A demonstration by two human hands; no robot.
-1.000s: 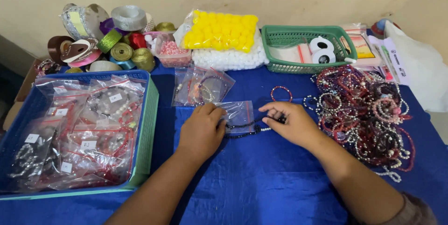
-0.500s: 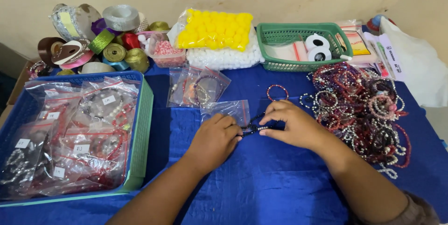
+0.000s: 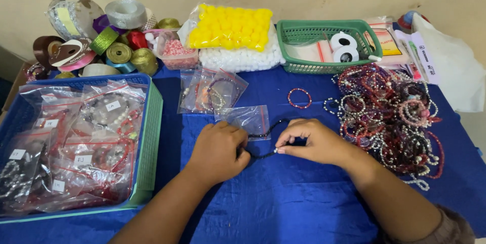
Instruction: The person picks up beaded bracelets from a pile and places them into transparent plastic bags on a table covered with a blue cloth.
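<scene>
Now both hands pinching dark bead bracelet [image 3: 263, 145], L hand [image 3: 217, 150], R hand [image 3: 311, 143], clear bag [image 3: 247, 119] just behind.

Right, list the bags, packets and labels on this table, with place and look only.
Small clear zip bag: before the left hand, red seal strip.
Clear bags of bracelets: behind it, overlapping.
Bagged bracelets: in the blue tray, small white stickers.
Bag of yellow balls: back centre, on a white one.
Flat packets: right of the green basket, pale and red.

Black bracelet [image 3: 267, 133] — blue cloth [image 3: 283, 198]
</scene>
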